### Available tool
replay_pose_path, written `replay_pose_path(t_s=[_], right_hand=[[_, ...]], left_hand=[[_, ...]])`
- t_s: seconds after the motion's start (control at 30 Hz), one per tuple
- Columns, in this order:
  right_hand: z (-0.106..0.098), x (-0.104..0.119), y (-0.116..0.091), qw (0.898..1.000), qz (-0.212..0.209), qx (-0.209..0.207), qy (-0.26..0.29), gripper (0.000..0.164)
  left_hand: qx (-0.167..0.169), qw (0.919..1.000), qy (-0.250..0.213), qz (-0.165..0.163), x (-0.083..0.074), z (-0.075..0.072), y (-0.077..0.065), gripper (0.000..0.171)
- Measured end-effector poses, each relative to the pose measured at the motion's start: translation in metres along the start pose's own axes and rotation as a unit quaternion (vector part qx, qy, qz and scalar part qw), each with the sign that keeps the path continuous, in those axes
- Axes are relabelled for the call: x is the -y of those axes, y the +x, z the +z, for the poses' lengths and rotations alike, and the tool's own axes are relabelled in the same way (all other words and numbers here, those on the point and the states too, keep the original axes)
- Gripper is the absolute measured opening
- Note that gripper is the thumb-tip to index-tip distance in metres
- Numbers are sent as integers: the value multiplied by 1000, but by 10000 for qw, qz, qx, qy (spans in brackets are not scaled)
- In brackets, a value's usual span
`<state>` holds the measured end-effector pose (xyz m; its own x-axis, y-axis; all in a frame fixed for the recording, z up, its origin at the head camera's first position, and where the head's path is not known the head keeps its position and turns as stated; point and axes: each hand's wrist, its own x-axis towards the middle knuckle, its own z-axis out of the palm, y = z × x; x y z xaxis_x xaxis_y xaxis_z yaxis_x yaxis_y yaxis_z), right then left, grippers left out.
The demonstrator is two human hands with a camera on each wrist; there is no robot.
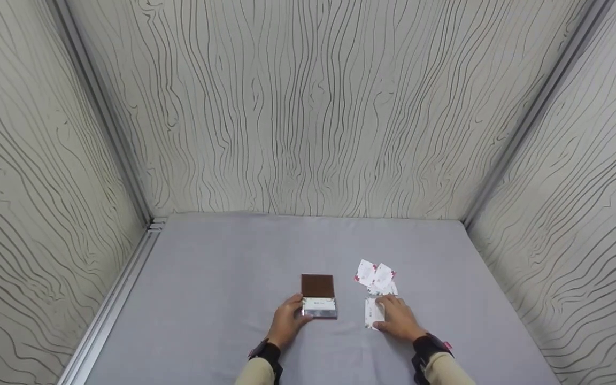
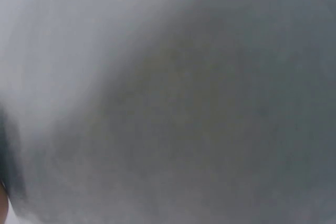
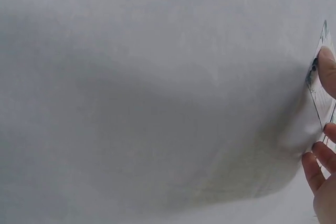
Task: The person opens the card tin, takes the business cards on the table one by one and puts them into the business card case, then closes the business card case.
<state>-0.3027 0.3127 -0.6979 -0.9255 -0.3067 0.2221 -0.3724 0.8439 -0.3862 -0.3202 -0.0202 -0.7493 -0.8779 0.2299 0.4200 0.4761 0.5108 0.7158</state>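
Note:
An opened brown card holder (image 1: 317, 285) lies on the table. Its near half carries a white card (image 1: 320, 303) with a leafy border, above a shiny clear strip. My left hand (image 1: 285, 322) grips the holder's left side, thumb at the near corner. To the right, my right hand (image 1: 400, 319) pinches a white printed card (image 1: 370, 313) between thumb and fingers. That card's edge also shows in the right wrist view, with the thumb (image 3: 327, 72) on it. In the left wrist view only a sliver of finger (image 2: 2, 205) appears beside a dark edge.
Beyond my right hand lie loose cards, two with red flowers (image 1: 365, 271) overlapping a leafy-edged one (image 1: 392, 289). Grey cloth (image 1: 222, 267) covers the table. Wood-grain-patterned panels (image 1: 308, 107) stand at the back and both sides. A metal rail (image 1: 110, 305) runs along the left edge.

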Motion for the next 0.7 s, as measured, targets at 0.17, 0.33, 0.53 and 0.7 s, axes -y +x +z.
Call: replay_pose_path(t_s=[0.17, 0.33, 0.53, 0.7], right_hand=[[-2, 1, 2, 9995, 302, 69, 82, 59], [-5, 1, 1, 9985, 545, 31, 95, 70], [-8, 0, 0, 9972, 738, -42, 130, 75], [-10, 1, -3, 9964, 549, -445, 459, 41]], left_hand=[[48, 9999, -20, -113, -1, -1, 1, 42], [129, 9995, -71, -284, -4, -2, 2, 42], [155, 9990, -113, -396, -9, -4, 3, 42], [153, 9992, -172, -336, -10, -5, 2, 43]])
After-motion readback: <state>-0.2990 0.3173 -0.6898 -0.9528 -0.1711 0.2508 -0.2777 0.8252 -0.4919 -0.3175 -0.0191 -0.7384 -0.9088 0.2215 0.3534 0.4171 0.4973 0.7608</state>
